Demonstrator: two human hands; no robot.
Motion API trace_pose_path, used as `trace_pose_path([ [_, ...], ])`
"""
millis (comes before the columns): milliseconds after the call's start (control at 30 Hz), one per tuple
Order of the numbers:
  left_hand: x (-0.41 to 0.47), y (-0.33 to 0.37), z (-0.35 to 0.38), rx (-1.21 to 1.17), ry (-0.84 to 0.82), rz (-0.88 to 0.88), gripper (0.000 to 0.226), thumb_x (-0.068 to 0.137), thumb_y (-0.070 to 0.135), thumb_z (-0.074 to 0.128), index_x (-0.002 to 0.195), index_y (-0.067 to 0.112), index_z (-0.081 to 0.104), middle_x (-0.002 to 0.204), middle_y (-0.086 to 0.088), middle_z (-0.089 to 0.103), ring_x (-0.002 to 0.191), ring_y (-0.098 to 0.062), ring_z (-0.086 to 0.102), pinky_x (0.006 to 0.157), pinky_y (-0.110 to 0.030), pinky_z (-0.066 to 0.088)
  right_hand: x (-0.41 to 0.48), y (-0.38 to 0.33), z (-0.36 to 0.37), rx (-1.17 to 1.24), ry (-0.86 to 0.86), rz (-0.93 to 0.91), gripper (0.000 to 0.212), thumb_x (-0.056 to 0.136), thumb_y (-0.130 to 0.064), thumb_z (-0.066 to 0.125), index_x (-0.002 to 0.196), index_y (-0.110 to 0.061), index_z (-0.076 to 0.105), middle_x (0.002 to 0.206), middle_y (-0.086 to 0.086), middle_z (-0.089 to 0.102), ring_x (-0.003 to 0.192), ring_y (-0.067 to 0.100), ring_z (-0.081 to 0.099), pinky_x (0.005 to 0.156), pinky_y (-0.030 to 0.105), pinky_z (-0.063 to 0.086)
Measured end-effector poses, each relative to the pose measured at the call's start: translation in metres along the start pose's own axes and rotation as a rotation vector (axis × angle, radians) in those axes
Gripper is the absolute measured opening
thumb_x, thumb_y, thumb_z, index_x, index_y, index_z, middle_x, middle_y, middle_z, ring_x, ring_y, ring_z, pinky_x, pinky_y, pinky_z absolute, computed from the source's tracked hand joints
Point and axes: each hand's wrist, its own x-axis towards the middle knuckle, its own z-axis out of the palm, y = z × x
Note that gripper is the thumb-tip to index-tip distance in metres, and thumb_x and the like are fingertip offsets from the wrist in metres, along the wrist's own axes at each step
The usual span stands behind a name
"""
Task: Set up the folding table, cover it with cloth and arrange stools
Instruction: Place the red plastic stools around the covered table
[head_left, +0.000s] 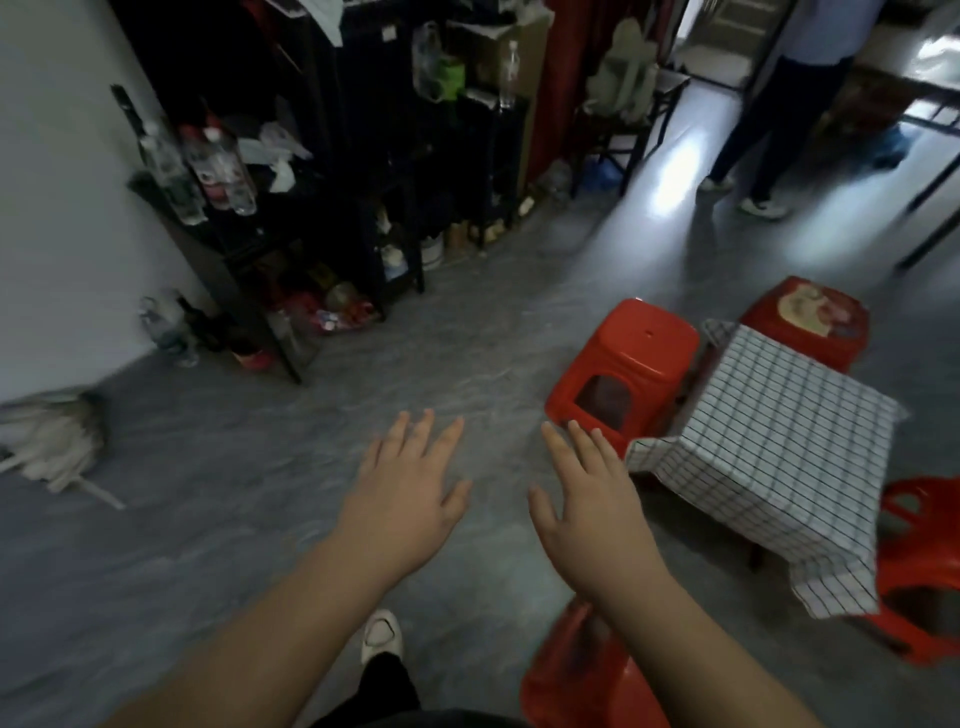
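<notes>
Grey floor (249, 545) fills most of what I see, with black shelves (363, 171) of bottles and clutter along the white wall ahead. A pale mop (52, 441) lies on the floor at the left, near the wall.

To my right stands the low desk (756, 557). It is covered by a white cloth (779, 441) with dark checks that hangs over its edges, so only a dark leg shows.

Four red stools ring it. One stool (628, 358) is just beside the cloth's left edge. A printed-top stool (805, 317) is at the far side. A third stool (924, 556) sits at the right, partly behind the hanging cloth. The nearest stool (571, 680) sits under my right forearm.

My left hand (402, 499) and right hand (592, 514) hover side by side over bare floor, palms down. The fingers are straight and spread wide, holding nothing and touching neither cloth nor stool. Below them is my white shoe (382, 636).
</notes>
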Motion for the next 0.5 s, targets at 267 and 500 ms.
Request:
trace_pose_path([
  [267,0.119,-0.117,-0.060,0.004,-0.055,0.032,0.071,0.098,0.060,0.033,0.159,0.034,0.005,0.167,-0.004,0.006,0.153,-0.028,0.002,0.123,-0.047,0.010,0.139,-0.084,0.019,-0.008,0.006,0.074,0.069,0.097,-0.045,0.051,0.158,-0.030,0.024,0.166,0.003,0.020,0.153,0.024,0.008,0.123,0.039,0.012],
  [500,0.212,-0.138,-0.081,-0.050,-0.081,0.057,0.070,0.098,0.060,0.032,0.158,0.036,0.005,0.167,-0.002,0.006,0.153,-0.026,0.001,0.123,-0.048,0.009,0.218,-0.078,0.015,-0.018,-0.011,0.136,0.068,0.097,-0.045,0.050,0.158,-0.030,0.024,0.166,0.004,0.021,0.154,0.025,0.008,0.124,0.042,0.013],
])
